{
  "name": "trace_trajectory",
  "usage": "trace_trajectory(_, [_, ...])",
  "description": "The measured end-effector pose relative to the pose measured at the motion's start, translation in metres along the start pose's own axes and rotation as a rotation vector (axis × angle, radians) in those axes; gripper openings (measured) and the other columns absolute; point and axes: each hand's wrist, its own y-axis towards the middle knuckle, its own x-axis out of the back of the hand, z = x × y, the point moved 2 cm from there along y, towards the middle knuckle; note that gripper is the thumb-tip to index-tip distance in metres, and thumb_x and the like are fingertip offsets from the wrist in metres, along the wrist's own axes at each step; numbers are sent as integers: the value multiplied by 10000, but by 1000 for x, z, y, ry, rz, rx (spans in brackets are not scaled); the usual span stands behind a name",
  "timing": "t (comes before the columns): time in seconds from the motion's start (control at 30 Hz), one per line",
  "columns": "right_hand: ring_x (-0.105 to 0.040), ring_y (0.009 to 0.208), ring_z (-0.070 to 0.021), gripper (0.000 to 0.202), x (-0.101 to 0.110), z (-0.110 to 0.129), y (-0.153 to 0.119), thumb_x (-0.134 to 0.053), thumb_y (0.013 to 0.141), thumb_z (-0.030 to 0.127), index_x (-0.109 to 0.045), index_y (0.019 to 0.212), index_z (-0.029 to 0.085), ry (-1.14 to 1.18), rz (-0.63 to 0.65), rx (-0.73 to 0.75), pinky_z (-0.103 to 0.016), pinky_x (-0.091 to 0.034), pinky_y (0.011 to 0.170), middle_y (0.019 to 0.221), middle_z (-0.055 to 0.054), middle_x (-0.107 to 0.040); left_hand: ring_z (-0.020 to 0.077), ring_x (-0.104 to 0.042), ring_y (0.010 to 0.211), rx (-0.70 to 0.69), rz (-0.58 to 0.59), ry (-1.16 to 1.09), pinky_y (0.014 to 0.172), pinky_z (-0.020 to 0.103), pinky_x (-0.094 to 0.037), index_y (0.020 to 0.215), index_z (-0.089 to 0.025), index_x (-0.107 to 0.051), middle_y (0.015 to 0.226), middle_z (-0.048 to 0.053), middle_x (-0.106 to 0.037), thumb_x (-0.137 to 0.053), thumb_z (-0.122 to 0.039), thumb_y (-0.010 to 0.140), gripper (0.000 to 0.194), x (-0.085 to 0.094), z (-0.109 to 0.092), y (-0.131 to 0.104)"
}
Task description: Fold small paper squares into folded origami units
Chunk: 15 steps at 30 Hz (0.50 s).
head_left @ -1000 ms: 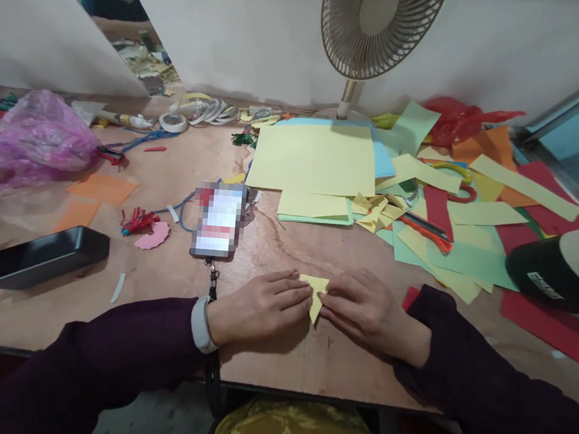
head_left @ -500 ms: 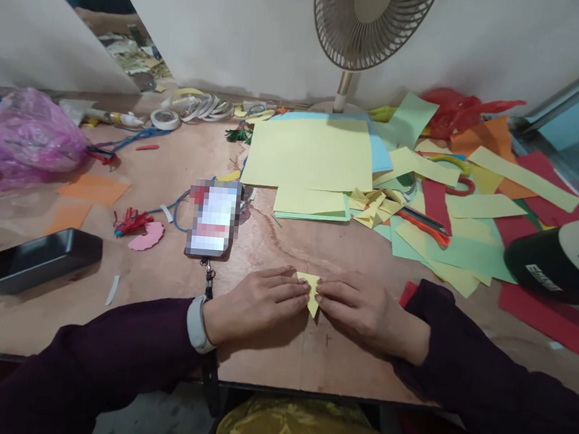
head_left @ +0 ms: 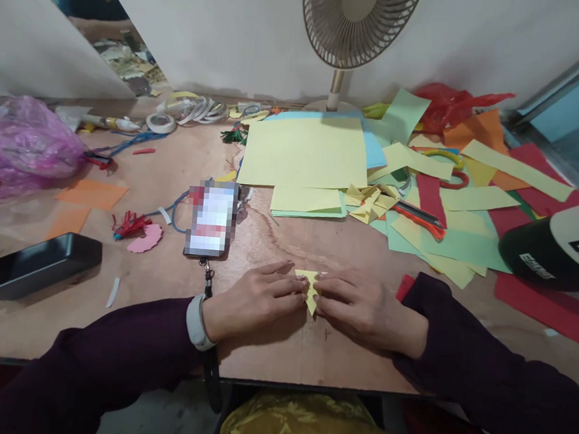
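A small folded piece of yellow paper (head_left: 311, 304) lies on the wooden table, its pointed end toward me. My left hand (head_left: 257, 301) grips it from the left, fingertips pressed on its edge. From the other side my right hand (head_left: 367, 308) pinches it, covering part of its right half. Both thumbs are mostly hidden. Beyond the hands are a stack of yellow sheets (head_left: 304, 151), smaller yellow sheets (head_left: 305, 201) and several folded yellow pieces (head_left: 371, 202).
Left of my hands lie a phone (head_left: 211, 221) on a strap, a black box-shaped object (head_left: 35, 267) and a pink plastic bag (head_left: 29, 140). To the right are a cutter knife (head_left: 419, 219), scissors (head_left: 453, 170), paper strips and a dark tumbler (head_left: 537, 253). A fan (head_left: 357, 22) stands behind.
The view has shifted slightly. Both hands stay at the yellow paper, with the right fingers a little farther over its upper right edge.
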Motion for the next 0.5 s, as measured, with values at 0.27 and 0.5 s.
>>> trace_trajectory(0.27, [-612,889,-187,80,-3,-4,0,-572,926,162,-649,934,181,342,-52,-276,-342,-529,785,959,-80,-665,128,-684,930,241,-90,-290,1123,405,-396,1012,-183,-666,1029,37,-722,-541,-210,975,133,-7,7,2])
trace_trajectory(0.5, [-581,913,-194,77,-11,-4,0,-558,931,140,-601,909,200,464,-63,-444,-372,-509,816,931,-58,-644,138,-667,911,340,-126,-414,1156,466,-316,946,-168,-678,964,42,-712,-577,-205,950,108,-9,7,5])
